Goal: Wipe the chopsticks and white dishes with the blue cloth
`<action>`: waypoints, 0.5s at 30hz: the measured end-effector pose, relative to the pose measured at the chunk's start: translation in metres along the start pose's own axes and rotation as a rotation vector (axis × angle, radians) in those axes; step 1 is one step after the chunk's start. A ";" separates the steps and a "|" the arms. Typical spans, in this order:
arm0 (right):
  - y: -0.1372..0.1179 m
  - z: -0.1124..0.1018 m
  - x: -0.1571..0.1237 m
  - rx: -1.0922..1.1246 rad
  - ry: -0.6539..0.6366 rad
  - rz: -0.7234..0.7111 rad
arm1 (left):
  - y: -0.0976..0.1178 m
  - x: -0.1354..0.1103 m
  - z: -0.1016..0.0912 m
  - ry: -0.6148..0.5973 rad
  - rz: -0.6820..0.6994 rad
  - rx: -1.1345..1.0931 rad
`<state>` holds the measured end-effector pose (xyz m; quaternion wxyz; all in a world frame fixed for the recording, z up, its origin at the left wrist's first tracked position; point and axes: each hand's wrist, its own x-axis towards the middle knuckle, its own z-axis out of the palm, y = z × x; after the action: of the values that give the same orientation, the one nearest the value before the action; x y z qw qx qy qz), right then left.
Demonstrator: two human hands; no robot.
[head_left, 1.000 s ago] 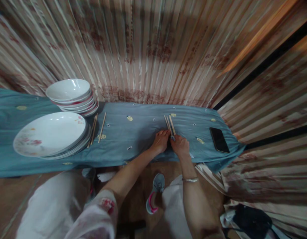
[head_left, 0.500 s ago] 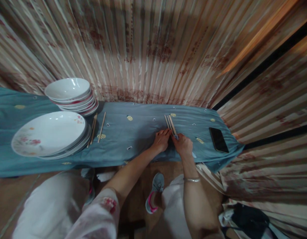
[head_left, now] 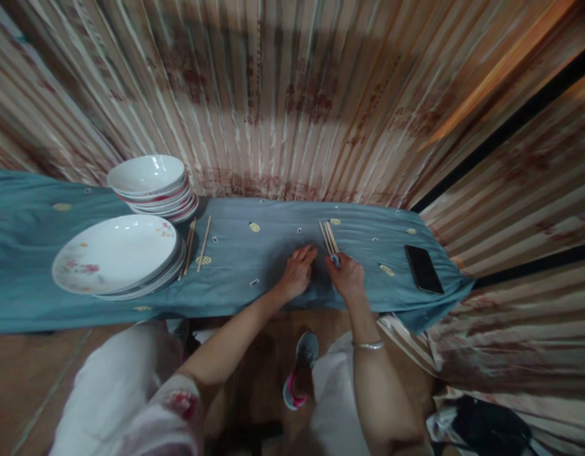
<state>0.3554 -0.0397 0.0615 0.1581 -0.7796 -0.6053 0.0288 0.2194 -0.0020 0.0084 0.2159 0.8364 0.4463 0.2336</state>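
Note:
A few pale wooden chopsticks [head_left: 331, 235] lie at a slant on the blue cloth, their lower ends running into my right hand [head_left: 348, 277]. That hand is closed around those ends. A small blue-and-white thing [head_left: 335, 259] shows by its thumb, too small to name. Just left of it, my left hand [head_left: 297, 271] rests low over the cloth, fingers stretched forward and apart from the chopsticks. Nothing shows in it. Further left, other chopsticks [head_left: 204, 244] lie beside a stack of flowered oval plates [head_left: 116, 253].
Behind the plates stands a stack of white bowls [head_left: 147, 176]. A black phone [head_left: 423, 269] lies near the right end of the cloth-covered table [head_left: 254, 256]. Pleated curtains [head_left: 292, 95] hang behind and to the right. A dark bag [head_left: 489, 424] sits at lower right.
My left hand has drawn back to the left, off the chopsticks. My right hand stays at their lower ends. The view has shifted slightly, moving the table things rightward.

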 end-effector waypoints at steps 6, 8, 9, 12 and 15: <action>-0.030 0.012 -0.005 0.090 -0.018 -0.142 | -0.069 -0.044 -0.044 0.220 -0.161 0.059; -0.038 0.016 -0.006 0.092 -0.034 -0.173 | -0.090 -0.059 -0.063 0.288 -0.234 0.112; -0.042 0.018 -0.006 0.089 -0.042 -0.185 | -0.099 -0.066 -0.072 0.312 -0.278 0.144; -0.051 0.024 -0.006 0.084 -0.052 -0.224 | -0.117 -0.085 -0.095 0.338 -0.442 0.238; -0.060 0.029 -0.006 0.077 -0.049 -0.258 | -0.124 -0.099 -0.106 0.297 -0.524 0.280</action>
<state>0.2905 -0.0266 0.0502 0.1754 -0.6877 -0.7027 0.0507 0.0286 -0.0065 0.0031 0.0840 0.6715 0.7008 0.2259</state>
